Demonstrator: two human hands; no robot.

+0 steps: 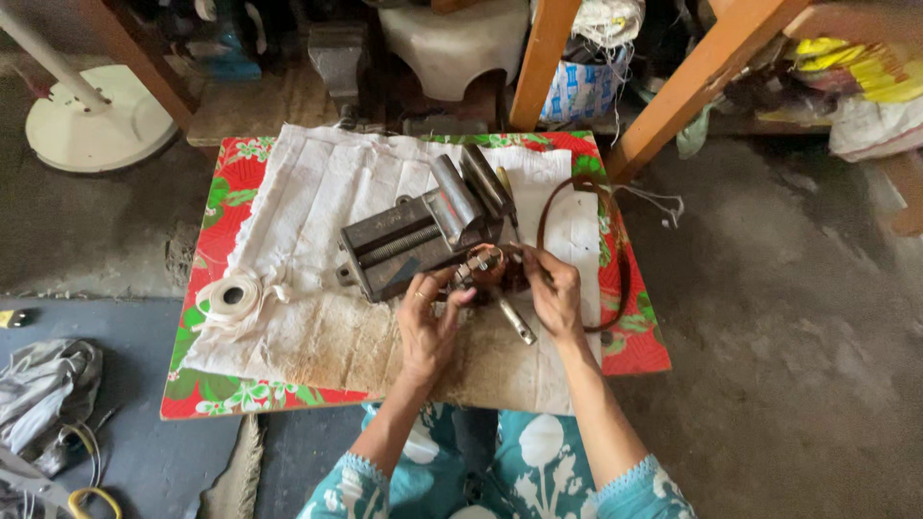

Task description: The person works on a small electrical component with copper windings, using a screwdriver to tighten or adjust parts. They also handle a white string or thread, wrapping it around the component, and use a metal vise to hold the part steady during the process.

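Observation:
A grey metal bench vise (418,240) lies on a stained white cloth (327,192) that covers a small low table with a red floral top (216,207). At the vise's near end sits a small round copper-coloured part (486,264). My left hand (430,322) touches that part from below, with a ring on one finger. My right hand (553,293) pinches something small and thin right beside the part; what it is cannot be told. The vise's handle bar (514,322) sticks out between my hands.
A roll of white tape (234,295) lies at the cloth's left edge. A brown belt loop (615,250) curls at the table's right side. Wooden legs (692,82) and clutter stand behind. A white fan base (96,120) is far left; tools and rags (48,384) lie on the floor.

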